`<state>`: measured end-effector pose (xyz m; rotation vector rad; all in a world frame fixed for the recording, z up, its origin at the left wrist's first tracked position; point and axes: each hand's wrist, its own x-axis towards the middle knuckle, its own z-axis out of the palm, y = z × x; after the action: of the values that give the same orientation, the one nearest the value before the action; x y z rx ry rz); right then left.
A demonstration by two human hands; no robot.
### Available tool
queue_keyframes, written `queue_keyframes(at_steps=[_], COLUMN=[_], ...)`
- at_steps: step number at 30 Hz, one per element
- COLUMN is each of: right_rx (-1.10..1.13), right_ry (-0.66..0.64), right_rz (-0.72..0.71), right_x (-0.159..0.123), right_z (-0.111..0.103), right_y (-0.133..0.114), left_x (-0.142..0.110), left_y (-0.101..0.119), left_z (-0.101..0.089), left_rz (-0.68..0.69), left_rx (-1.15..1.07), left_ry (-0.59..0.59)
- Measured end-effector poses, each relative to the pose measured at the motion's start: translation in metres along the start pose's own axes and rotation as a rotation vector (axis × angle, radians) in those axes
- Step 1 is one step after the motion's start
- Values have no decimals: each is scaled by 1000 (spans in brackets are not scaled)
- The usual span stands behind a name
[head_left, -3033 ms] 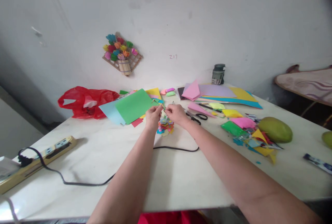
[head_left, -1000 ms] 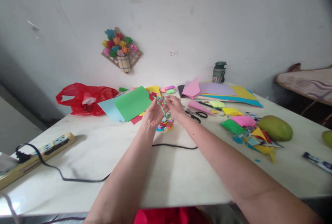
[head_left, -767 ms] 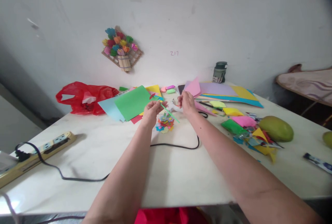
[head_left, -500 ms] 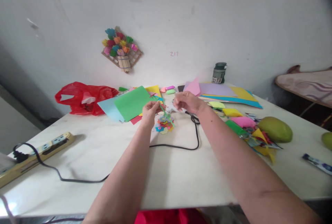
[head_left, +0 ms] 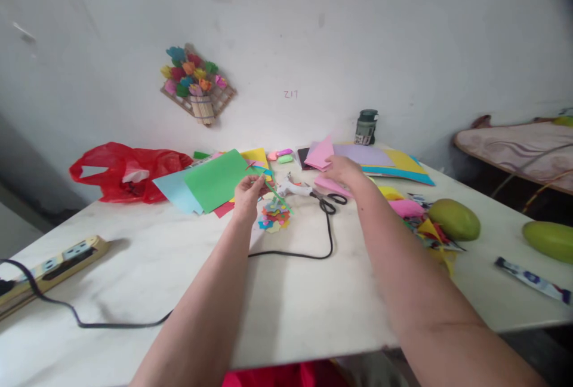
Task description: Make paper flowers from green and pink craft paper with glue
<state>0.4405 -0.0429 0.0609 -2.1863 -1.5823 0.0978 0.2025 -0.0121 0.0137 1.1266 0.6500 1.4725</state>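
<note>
My left hand (head_left: 249, 193) pinches a thin green strip (head_left: 278, 196), which slants down to the right over a small pile of colourful paper cut-outs (head_left: 274, 215). My right hand (head_left: 344, 171) reaches out at the pink paper (head_left: 319, 154), its fingers partly hidden and close to the paper's lower edge. Another pink piece (head_left: 333, 186) lies under that hand. A white glue gun (head_left: 293, 187) rests between my hands, and black-handled scissors (head_left: 329, 200) lie just right of it.
Coloured sheets (head_left: 219, 181) and a red plastic bag (head_left: 134, 175) are at the left. A power strip (head_left: 54, 267) and black cord (head_left: 295, 254) cross the table. Paper scraps (head_left: 430, 232), green mangoes (head_left: 454, 220), a tube (head_left: 532, 279) and a dark bottle (head_left: 366, 127) stand right.
My right hand has moved from above the glue gun to the right, over to the pink paper, uncovering the glue gun and scissors. My left hand still holds the green strip.
</note>
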Motion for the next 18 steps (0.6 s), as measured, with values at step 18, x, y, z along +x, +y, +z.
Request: queue_keyframes(at_steps=[18], right_rx=[-134], right_ry=[-74], right_rz=[-98], right_x=[-5], right_z=[36], right_y=[5], left_x=[1], left_y=[6], left_z=[-3], left_rz=[69], left_rx=[-41], left_ry=[82])
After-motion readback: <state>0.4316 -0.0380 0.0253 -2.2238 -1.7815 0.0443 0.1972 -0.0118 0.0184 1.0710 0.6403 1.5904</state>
